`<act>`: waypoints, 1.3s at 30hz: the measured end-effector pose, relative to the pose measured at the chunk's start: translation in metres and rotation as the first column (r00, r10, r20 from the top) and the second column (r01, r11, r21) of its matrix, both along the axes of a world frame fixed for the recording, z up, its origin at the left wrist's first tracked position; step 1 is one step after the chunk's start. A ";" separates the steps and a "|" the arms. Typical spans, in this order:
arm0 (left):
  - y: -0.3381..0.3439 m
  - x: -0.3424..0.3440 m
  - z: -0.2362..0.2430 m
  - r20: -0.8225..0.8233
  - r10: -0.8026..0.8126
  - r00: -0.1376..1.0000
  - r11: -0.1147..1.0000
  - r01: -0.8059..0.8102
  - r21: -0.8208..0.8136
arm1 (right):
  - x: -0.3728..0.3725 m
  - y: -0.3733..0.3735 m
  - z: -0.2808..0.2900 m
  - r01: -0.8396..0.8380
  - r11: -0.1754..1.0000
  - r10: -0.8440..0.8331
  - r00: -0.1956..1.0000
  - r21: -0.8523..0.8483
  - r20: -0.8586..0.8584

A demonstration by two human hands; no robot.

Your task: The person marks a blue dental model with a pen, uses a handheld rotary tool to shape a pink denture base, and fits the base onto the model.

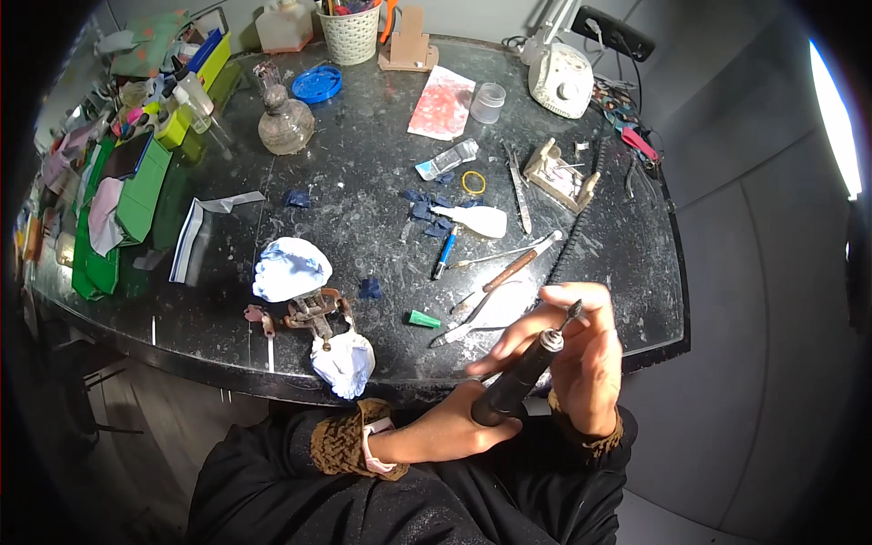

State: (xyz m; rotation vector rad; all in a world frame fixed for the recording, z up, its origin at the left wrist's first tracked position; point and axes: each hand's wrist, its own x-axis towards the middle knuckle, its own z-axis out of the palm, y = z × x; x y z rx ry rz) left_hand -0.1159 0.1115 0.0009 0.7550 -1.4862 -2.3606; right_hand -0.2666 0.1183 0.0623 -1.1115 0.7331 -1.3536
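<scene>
My left hand, with a pale band at its wrist, is wrapped round the lower body of a black rotary handpiece. The handpiece tilts up to the right, and a dark bur sticks out of its metal collar. My right hand is beside the bur, its fingers apart and curved behind the collar; whether a fingertip touches the bur I cannot tell. Left of the hands, a hinged metal articulator lies opened out at the table's front edge, carrying an upper white dental cast and a lower one.
Right of centre lie a white plastic bottle, a wooden-handled knife, a blue pen-like tool and dark blue wax scraps. Farther back stand a glass spirit lamp and a white control box. Green boxes crowd the left.
</scene>
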 end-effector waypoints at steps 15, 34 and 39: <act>-0.014 0.009 0.015 -0.255 -0.037 0.966 0.994 0.011 -0.105 | 0.041 0.006 -0.016 0.063 0.993 -0.045 0.983 -0.101 0.176; -0.009 0.093 0.033 -0.368 0.120 0.922 0.748 -0.328 -0.577 | 0.051 -0.013 0.005 -0.163 0.976 0.086 0.900 0.147 0.427; -0.094 0.199 0.056 0.291 0.353 0.889 0.396 0.140 -0.908 | 0.015 -0.067 0.035 0.172 0.978 -0.190 0.967 0.115 0.170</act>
